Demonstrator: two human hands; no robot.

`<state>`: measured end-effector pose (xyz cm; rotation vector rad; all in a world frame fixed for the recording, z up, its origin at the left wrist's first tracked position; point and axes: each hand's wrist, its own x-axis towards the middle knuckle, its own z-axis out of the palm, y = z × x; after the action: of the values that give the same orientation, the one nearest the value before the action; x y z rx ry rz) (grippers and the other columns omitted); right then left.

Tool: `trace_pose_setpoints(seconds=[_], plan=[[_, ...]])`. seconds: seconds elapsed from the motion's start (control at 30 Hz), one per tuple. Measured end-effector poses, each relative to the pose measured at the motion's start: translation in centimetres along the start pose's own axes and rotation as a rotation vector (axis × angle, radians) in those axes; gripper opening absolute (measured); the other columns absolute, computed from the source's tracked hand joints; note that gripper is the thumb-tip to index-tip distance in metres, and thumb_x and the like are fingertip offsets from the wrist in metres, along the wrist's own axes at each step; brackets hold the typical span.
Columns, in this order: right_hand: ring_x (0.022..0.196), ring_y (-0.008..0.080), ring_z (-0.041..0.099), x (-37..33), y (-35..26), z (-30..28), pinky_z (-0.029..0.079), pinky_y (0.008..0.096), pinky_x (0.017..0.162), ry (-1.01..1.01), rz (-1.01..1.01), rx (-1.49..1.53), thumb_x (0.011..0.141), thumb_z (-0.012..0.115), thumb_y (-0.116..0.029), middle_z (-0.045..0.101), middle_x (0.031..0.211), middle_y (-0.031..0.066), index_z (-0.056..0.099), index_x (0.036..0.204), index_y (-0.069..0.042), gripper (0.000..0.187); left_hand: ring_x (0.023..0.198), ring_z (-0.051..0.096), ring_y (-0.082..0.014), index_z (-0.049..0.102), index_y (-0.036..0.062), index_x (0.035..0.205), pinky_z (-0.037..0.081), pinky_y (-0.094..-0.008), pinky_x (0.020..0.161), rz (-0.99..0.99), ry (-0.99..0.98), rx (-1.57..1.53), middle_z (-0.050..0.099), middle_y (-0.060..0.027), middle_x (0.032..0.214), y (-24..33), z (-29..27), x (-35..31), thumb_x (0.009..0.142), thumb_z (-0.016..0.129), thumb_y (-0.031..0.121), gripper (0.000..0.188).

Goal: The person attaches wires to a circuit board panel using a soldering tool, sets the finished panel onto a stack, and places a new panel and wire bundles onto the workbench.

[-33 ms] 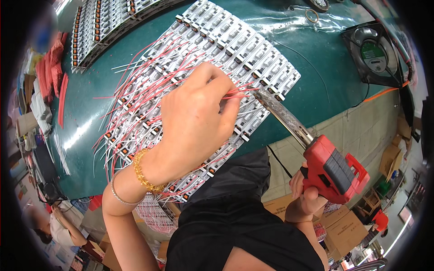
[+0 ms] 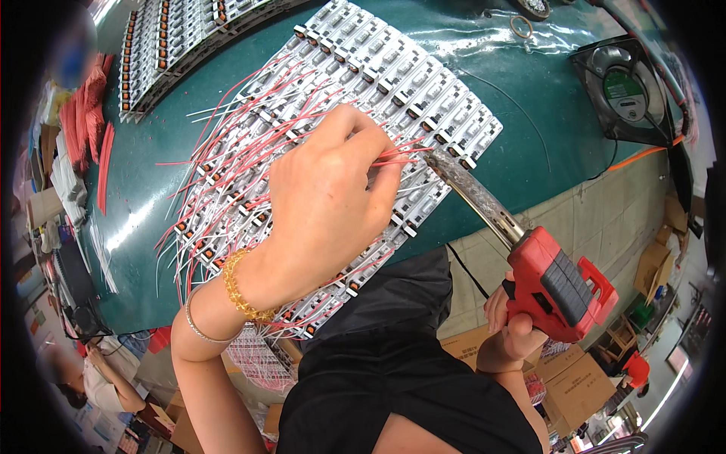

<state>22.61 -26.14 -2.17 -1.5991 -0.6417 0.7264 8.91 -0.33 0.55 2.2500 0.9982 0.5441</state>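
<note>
- We see a dark green bench top (image 2: 529,129), glossy, with the panel of small white circuit boards (image 2: 408,83) lying across it.
- Our left hand (image 2: 325,212) pinches a red wire (image 2: 397,155) over that panel.
- Our right hand (image 2: 510,321) wraps shut round a red soldering gun (image 2: 556,284), tip seemingly touching the wire.
- A black fan (image 2: 624,91) sits right; cardboard boxes (image 2: 575,386) stand below.

Soldering gun (image 2: 556,284): red body, black ribbed panel, tarnished grey-brown metal barrel. Wires (image 2: 227,163): red and white, mixed across the boards. Boards (image 2: 423,83): white, with black and orange end parts, set in repeating rows. Counter (image 2: 544,144): dark teal-green, glossy. Bracelet (image 2: 238,291): gold beads; bangle (image 2: 195,325): thin, silver. Shirt (image 2: 393,363): black. Fan (image 2: 624,91): black frame, green centre label. Boxes (image 2: 575,386): brown cardboard.
</note>
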Motion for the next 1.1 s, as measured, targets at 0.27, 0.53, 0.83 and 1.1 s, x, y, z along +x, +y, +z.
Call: trace_pose_setpoints(seconds=[0.27, 0.53, 0.83, 1.1], plan=[[0.034, 0.0093, 0.041, 1.7, -3.6, 3.1, 0.034, 0.0219, 0.038, -0.066, 0.025, 0.156, 0.079, 0.063, -0.054, 0.043, 0.045, -0.0013, 0.043, 0.117, 0.014, 0.081, 0.057, 0.054, -0.0171, 0.062, 0.0, 0.073, 0.043, -0.0283, 0.053, 0.017, 0.021, 0.021, 0.056, -0.0065, 0.075, 0.0, 0.0, -0.1, 0.073, 0.071, 0.007, 0.012], [0.034, 0.0093, 0.041, 1.7, -3.9, 3.3, 0.034, 0.0215, 0.038, -0.039, 0.032, 0.02, 0.076, 0.065, -0.055, 0.043, 0.045, -0.0016, 0.044, 0.118, 0.013, 0.082, 0.058, 0.053, -0.0192, 0.061, -0.0002, 0.078, 0.042, -0.0287, 0.053, 0.049, 0.011, 0.006, 0.055, -0.0083, 0.075, 0.1, -0.1, -0.1, 0.077, 0.067, 0.006, 0.009], [0.033, 0.0096, 0.04, 1.0, -4.7, 3.6, 0.034, 0.0219, 0.037, 0.037, 0.044, 0.068, 0.076, 0.064, -0.055, 0.041, 0.044, -0.0014, 0.045, 0.115, 0.012, 0.08, 0.056, 0.055, -0.0267, 0.059, 0.0017, 0.082, 0.041, -0.0361, 0.048, 0.361, 0.316, -0.033, 0.055, -0.0121, 0.067, -1.0, -0.8, 0.5, 0.081, 0.06, 0.003, 0.002], [0.036, 0.0105, 0.042, 2.4, -6.8, 3.4, 0.037, 0.0241, 0.04, 0.069, -0.178, 0.034, 0.08, 0.059, -0.057, 0.043, 0.045, -0.0001, 0.039, 0.119, 0.012, 0.082, 0.055, 0.058, -0.0215, 0.056, 0.0016, 0.086, 0.045, -0.0307, 0.051, -0.183, 0.012, -0.38, 0.06, -0.0112, 0.066, 0.4, -3.0, 0.1, 0.081, 0.06, 0.001, 0.006]])
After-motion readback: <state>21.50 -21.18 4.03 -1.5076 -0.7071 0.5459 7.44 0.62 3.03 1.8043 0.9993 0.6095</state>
